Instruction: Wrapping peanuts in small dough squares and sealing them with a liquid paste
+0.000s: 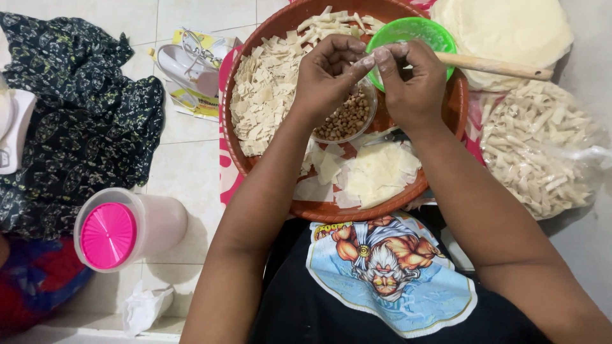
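Small dough piece pinched and folded between both hands, upper centre of the frame.

The left hand (pixel 328 71) and right hand (pixel 411 79) were pressed together fingertip to fingertip over the round tray (pixel 237 153); a firm closing pinch was judged necessary next.

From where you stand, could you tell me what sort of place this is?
Most likely a home, with food being prepared by hand on a tiled floor. A large round tray holds cut dough pieces, a bag of rolled pastry pieces lies beside it, and a dark patterned cloth lies on the floor.
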